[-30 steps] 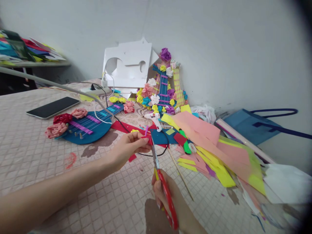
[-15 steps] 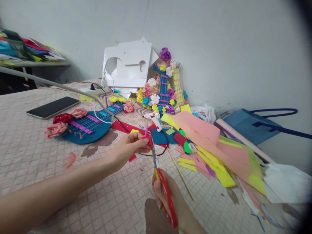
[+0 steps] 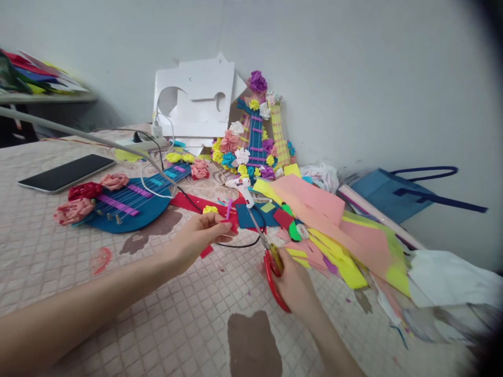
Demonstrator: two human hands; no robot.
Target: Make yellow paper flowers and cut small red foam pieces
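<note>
Between the thumb and fingers of my left hand (image 3: 202, 229) is a small red piece of paper or felt (image 3: 231, 226). My right hand (image 3: 293, 280) grips red-handled scissors (image 3: 271, 267), whose blades point up and left, a little apart from the red piece. Just beyond the scissor tip lies a white glue gun (image 3: 242, 189) on a blue sheet (image 3: 251, 217). A red strip (image 3: 188, 202) and a small yellow flower (image 3: 209, 209) lie behind my left hand. To the left is a blue toy guitar (image 3: 129, 209) with purple bars, strings and crumpled-paper roses (image 3: 74, 211).
A tablet or large phone (image 3: 66, 173) lies at the left, near a power strip (image 3: 145, 144). Flower-covered guitars (image 3: 255, 141) and white cut boards (image 3: 196, 99) lean on the wall. Coloured paper (image 3: 310, 199), white tape (image 3: 302, 231) and a blue bag (image 3: 393, 196) are at the right.
The scissors have moved right and away from the red piece, tilting with my right hand. My left hand still holds the red piece. The view has shifted slightly right.
</note>
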